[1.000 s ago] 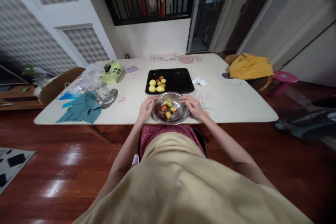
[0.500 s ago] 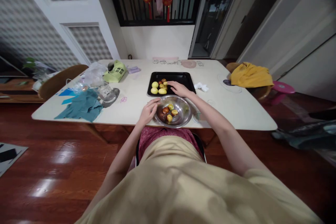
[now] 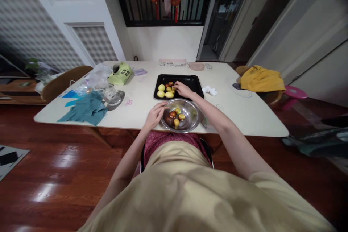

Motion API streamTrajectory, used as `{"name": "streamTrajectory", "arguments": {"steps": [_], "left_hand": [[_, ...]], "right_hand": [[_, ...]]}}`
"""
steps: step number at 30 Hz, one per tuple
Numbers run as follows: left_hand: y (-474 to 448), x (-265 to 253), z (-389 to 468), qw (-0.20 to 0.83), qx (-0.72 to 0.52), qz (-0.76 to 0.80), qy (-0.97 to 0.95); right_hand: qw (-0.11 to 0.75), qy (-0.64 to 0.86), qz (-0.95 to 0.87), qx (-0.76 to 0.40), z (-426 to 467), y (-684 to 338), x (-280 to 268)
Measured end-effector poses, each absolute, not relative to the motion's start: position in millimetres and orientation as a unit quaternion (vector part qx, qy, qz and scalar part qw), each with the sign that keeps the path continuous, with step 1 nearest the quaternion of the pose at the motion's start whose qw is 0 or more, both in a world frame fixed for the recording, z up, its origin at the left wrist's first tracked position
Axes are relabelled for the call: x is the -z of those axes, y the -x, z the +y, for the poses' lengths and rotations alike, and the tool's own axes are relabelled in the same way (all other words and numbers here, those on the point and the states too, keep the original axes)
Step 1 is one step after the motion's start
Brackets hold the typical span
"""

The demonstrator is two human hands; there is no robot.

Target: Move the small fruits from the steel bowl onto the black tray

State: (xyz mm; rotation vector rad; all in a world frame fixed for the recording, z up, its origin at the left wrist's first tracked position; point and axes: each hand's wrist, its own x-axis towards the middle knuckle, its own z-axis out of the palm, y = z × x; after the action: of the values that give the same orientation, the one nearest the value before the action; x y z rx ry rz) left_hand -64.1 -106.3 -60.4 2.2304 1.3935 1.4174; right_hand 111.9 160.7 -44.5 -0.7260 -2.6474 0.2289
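A shiny metal bowl (image 3: pixel 191 119) stands at the near edge of the table and holds several wet-looking, small yellow and reddish-brown fruits (image 3: pixel 181 116), like jujubes. My left hand (image 3: pixel 155 115) rests against the bowl's left rim, its fingers stretched out and the thumb apart. Behind the bowl lies a black tray (image 3: pixel 190 79). Larger pale yellow fruits (image 3: pixel 161 94) sit in its left part beside small brownish ones (image 3: pixel 170 84). Over the tray, my right hand (image 3: pixel 183 90) has its fingertips closed on a small yellow-brown fruit (image 3: pixel 173 88), partly hidden by them.
On the left of the table are a teal cloth (image 3: pixel 88 108), a clear glass container (image 3: pixel 112 97), plastic bags (image 3: pixel 99 77) and a green paper bag (image 3: pixel 121 74). A crumpled tissue (image 3: pixel 209 90) lies right of the tray. Yellow fabric (image 3: pixel 261 79) covers the chair at the right.
My right hand's fingers have gone from stretched out over the tray's fruits to drawn together on one small fruit. My left hand has stayed at the bowl's rim.
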Motion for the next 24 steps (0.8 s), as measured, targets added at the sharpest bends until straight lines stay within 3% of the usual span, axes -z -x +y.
{"name": "streamTrajectory", "arguments": {"steps": [16,24], "left_hand": [[66.0,64.8,-103.1,0.073,-0.492,0.445,-0.744],[65.4,61.7,-105.2,0.079,-0.488,0.446,-0.746]], "right_hand": [[0.257,0.234,-0.929,-0.127,157.4,-121.7,51.7],[0.389,0.184,-0.892,-0.138,103.1,-175.0,28.0]]}}
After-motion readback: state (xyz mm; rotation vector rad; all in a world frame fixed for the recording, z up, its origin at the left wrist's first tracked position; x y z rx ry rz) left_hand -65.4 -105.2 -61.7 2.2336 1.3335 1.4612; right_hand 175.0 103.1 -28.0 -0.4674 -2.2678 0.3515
